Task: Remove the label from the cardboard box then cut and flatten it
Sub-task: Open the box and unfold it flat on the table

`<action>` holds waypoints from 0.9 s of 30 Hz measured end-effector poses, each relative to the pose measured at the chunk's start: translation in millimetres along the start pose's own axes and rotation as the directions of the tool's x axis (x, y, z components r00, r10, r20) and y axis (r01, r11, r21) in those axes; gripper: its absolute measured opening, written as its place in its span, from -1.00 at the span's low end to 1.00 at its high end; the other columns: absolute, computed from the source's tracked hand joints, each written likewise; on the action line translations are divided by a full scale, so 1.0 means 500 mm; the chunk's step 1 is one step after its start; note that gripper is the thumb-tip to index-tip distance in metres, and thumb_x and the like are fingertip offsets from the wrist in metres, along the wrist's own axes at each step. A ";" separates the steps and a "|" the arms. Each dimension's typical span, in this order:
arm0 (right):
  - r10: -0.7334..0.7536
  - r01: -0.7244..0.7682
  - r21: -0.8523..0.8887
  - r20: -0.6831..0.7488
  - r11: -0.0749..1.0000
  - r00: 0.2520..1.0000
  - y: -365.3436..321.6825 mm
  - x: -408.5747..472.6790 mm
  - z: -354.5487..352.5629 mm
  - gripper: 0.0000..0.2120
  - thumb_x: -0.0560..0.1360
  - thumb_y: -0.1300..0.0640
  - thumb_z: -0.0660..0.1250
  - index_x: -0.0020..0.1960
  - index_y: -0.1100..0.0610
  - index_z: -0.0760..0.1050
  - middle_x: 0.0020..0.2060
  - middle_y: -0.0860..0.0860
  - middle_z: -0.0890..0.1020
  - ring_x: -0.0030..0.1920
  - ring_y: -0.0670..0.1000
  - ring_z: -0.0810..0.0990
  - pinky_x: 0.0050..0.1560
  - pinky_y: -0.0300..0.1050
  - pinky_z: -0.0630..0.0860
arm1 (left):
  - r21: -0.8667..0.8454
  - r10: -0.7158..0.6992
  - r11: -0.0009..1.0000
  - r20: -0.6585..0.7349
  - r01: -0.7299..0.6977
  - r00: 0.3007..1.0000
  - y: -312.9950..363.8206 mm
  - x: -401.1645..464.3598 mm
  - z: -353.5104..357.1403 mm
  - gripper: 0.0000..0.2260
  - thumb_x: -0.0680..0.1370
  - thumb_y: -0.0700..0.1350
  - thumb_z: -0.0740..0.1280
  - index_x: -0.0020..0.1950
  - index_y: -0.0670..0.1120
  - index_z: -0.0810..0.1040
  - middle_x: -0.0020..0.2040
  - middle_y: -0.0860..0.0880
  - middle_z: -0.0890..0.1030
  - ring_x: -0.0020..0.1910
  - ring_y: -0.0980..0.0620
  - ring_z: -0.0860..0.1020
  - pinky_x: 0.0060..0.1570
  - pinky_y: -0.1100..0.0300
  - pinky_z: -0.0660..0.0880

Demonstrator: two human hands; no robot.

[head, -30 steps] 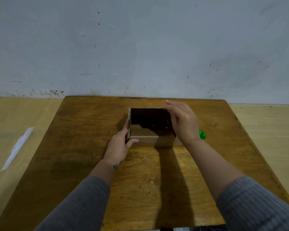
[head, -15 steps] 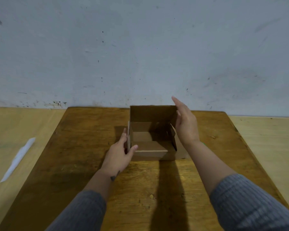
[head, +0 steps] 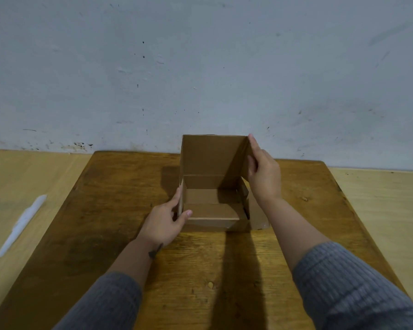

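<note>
Centrally on the wooden table [head: 105, 222], the cardboard box [head: 212, 210] sits open at the top, with its lid [head: 210, 156] raised upright at the far side, in front of the grey wall [head: 200, 67]. The left hand [head: 163, 225] grips the box's left wall near the front corner, thumb over the rim and fingers along the outside, while the right hand [head: 264, 173] holds the lid's right edge with nearly straight fingers on the outside and the thumb on the near side. Well apart to the left, a white strip [head: 22, 225] lies on the lighter surface [head: 14, 177] beside the table.
</note>
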State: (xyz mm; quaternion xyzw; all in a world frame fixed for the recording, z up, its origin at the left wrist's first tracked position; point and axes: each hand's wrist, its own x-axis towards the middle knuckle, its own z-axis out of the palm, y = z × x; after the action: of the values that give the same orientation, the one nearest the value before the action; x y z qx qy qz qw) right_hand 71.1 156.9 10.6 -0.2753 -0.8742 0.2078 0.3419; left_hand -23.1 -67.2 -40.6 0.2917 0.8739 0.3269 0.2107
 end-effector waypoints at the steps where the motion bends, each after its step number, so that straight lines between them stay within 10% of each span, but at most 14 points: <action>1: 0.020 -0.020 0.009 0.003 1.000 1.000 0.004 0.006 0.003 -0.49 0.61 0.22 0.17 0.51 -0.04 0.17 -0.01 0.05 0.61 -0.04 0.03 0.58 0.01 0.00 0.57 | -0.003 -0.010 1.000 0.004 0.010 1.000 0.000 0.001 -0.001 -0.34 0.57 0.14 0.26 0.55 0.18 -0.04 0.31 -0.03 0.54 0.20 0.01 0.55 0.04 0.22 0.52; 5: 0.186 -0.192 0.069 0.085 0.979 0.979 0.002 0.024 0.019 -0.38 0.59 0.17 0.21 0.54 -0.09 0.00 -0.21 0.07 0.60 -0.22 0.03 0.58 -0.14 -0.02 0.57 | -0.026 -0.053 0.998 0.018 0.053 0.998 -0.001 0.006 0.000 -0.35 0.57 0.13 0.26 0.55 0.19 -0.03 0.38 -0.03 0.47 0.28 -0.02 0.51 0.15 0.14 0.50; 11: 0.210 -0.244 0.228 0.163 0.943 0.964 -0.010 0.010 0.040 -0.45 0.58 0.17 0.21 0.52 0.00 0.14 0.28 0.06 0.50 0.25 0.03 0.48 0.26 -0.05 0.47 | -0.069 -0.092 0.993 -0.014 0.091 0.996 -0.002 -0.004 0.004 -0.40 0.58 0.06 0.28 0.54 0.18 0.05 0.37 -0.03 0.49 0.22 -0.02 0.55 0.15 0.10 0.54; 27: 0.366 -0.454 0.567 0.270 0.687 0.891 -0.045 -0.134 -0.016 -0.62 0.63 0.04 0.10 0.45 -0.10 0.28 0.43 -0.03 0.38 0.44 0.03 0.32 0.39 0.16 0.36 | -0.110 -0.096 0.989 0.010 0.097 0.995 -0.031 -0.144 -0.006 -0.42 0.58 0.00 0.31 0.53 0.19 0.13 0.44 0.04 0.39 0.25 -0.02 0.52 0.20 0.12 0.48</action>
State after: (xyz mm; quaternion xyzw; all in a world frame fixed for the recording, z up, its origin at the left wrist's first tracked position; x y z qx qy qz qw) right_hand 110.4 99.4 -4.3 -0.3223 -0.6945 0.5704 0.2973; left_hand 22.8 -124.7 -36.5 0.2378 0.8671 0.3634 0.2439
